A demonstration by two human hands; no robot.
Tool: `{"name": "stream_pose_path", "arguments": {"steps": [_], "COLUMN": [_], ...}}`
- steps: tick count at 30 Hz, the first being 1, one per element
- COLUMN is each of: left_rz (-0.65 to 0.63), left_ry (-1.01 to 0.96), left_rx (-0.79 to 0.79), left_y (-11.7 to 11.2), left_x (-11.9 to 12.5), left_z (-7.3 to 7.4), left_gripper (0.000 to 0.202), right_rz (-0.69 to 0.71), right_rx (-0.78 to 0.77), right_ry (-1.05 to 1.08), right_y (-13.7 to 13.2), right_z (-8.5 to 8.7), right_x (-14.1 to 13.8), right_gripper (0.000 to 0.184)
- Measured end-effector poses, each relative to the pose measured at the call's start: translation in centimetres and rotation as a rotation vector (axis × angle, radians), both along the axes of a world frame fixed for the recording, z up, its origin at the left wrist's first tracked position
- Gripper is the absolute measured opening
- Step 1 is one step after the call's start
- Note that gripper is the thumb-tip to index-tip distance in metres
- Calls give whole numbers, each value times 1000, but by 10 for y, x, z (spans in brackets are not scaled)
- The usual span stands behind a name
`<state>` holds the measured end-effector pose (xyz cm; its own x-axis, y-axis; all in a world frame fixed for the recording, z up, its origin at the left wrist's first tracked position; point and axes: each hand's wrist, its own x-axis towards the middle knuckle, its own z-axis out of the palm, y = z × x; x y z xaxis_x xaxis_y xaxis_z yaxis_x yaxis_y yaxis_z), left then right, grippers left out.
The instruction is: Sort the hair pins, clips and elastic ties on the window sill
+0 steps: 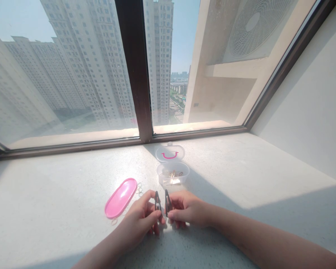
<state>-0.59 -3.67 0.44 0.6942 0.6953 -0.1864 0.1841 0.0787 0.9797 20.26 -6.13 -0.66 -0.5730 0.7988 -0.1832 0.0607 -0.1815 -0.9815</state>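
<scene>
On my feed, the left forearm comes up from the bottom edge and the right one slants in from the lower right corner, the two converging low over the pale speckled sill (81, 209). The left hand (145, 213) is turned inward, its fingers curled and its thumb closing on one dark hair clip (157, 201) in a pinch. The right hand (187, 207) mirrors it, thumb below and bent fingers behind, pinching a second dark clip (167, 203). I see both clips standing roughly upright, side by side, with a narrow gap between them; whether the fingertips beneath touch, I can't tell.

Just left of the left hand lies a pink oval tray (121, 198), set at a slant, with thin pale rings (140, 185) close along its right side and another (114, 221) by its near end. Straight beyond the hands, and near them, sits a clear oval box (162, 179) holding small gold-coloured pieces (173, 174), too small for me to name. Its lid (179, 151), with a pink curved handle (170, 156), is tipped back toward the brown window frame (145, 93). Tall buildings (92, 56) rise outside.
</scene>
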Motion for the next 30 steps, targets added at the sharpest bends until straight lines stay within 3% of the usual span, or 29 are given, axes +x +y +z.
{"name": "stream_pose_path", "arguments": {"steps": [30], "left_rz": [3], "left_ry": [26], "left_rx": [-7], "left_y": [-1], "left_x": [1], "left_z": [3], "left_gripper": [14], "right_rz": [-4], "right_rx": [17], "right_ry": [-41], "right_y": [0], "right_z": [3], "right_x": [-1], "right_gripper": [15]}}
